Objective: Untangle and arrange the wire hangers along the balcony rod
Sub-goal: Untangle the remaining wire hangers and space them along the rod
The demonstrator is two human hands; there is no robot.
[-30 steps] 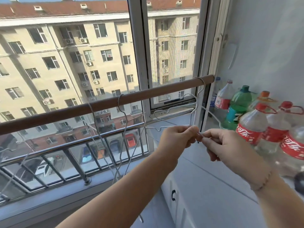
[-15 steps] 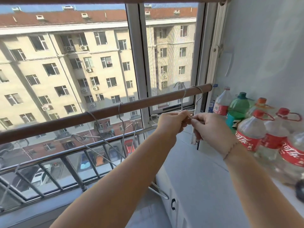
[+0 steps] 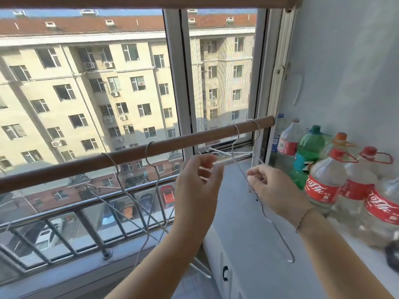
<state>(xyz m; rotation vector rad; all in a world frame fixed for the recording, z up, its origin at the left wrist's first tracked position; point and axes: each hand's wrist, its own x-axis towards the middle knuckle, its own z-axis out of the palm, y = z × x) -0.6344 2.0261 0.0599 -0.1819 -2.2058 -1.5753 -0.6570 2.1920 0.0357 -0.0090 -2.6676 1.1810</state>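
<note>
A brown wooden rod (image 3: 172, 143) runs across the window, rising to the right. Two wire hangers hook over it near its right end: one (image 3: 236, 134) and another (image 3: 257, 128) close to the wall. My right hand (image 3: 274, 190) pinches the sloping wire shoulder of the first, whose lower bend (image 3: 290, 258) hangs free. My left hand (image 3: 198, 184) hovers with loosely curled fingers beside the hangers' crossing wires and grips nothing I can see. Two more hangers (image 3: 149, 152) (image 3: 112, 160) hook mid-rod, their bodies crossing with a lower loose hanger (image 3: 92, 187).
Several large plastic bottles (image 3: 323, 180) stand on the white counter (image 3: 248, 212) at the right against the wall. A metal railing (image 3: 86, 212) runs outside below the rod. A second rod (image 3: 151, 2) crosses the top of the view.
My hands have moved apart. The left hand has released the wire and opened, while the right keeps hold of the hanger, which now hangs from the rod.
</note>
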